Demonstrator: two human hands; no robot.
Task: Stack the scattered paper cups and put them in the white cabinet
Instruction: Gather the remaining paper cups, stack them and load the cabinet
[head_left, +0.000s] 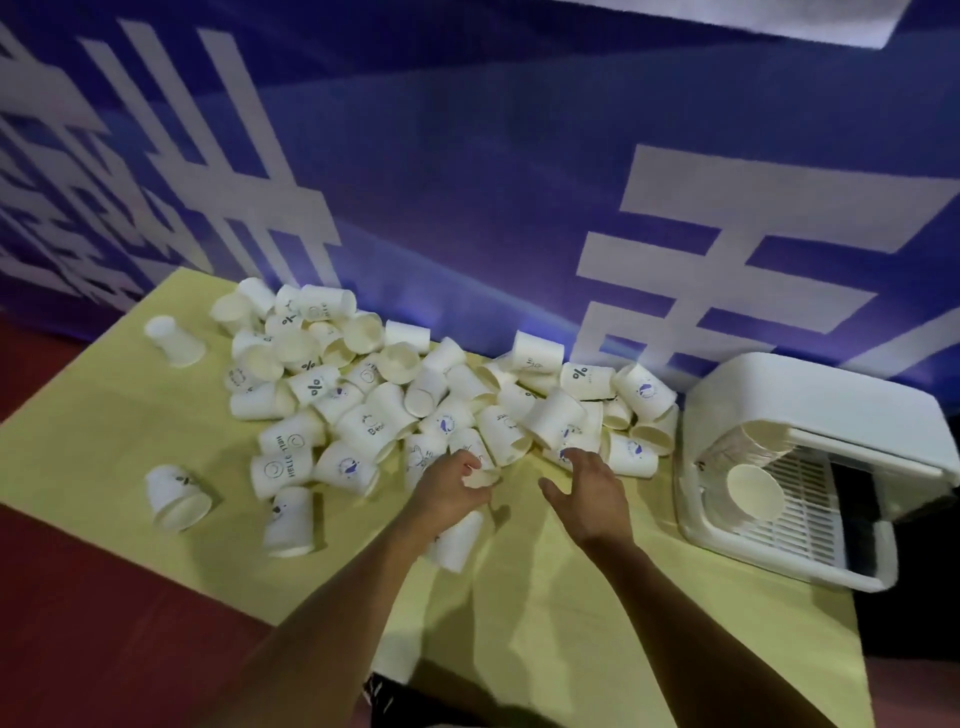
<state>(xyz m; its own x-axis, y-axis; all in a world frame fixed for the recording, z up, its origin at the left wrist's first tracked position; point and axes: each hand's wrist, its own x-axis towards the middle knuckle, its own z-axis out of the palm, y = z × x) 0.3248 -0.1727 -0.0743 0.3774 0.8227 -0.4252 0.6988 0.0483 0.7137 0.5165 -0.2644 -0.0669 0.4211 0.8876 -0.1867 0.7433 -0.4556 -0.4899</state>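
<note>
Nearest the camera: yellow-green table (519, 623), both forearms reaching over it. One loose cup (460, 540) lay on its side just beneath the left forearm.

Left hand (452, 491): fingers curled round a held cup (482, 477) at the near edge of the heap, thumb on one side, fingers on the other. The grip looked light; how far round the fingers went was partly hidden.

Right hand (592, 493): spread, fingers relaxed, holding nothing, hovering just short of the cups in front of it.

Beyond the hands: the pile of paper cups (415, 400), mostly tipped on their sides, mouths pointing every way, some printed. A few strays sat apart to the left (176, 496).

Handling, as judgement: thin paper, very light, so cups should slide or roll at a touch. The walls likely crush if squeezed mid-body. The rolled rim and the base are the stiffer parts, so it seems best to pinch across the wall near the rim, or cup the base. Nesting needs mouths aligned, and a skewed entry would probably buckle a rim.

Far right: white cabinet (810, 395), front open, with a nested stack (753, 467) already lying inside on a slatted tray.

Behind everything: a blue banner (467, 182).
</note>
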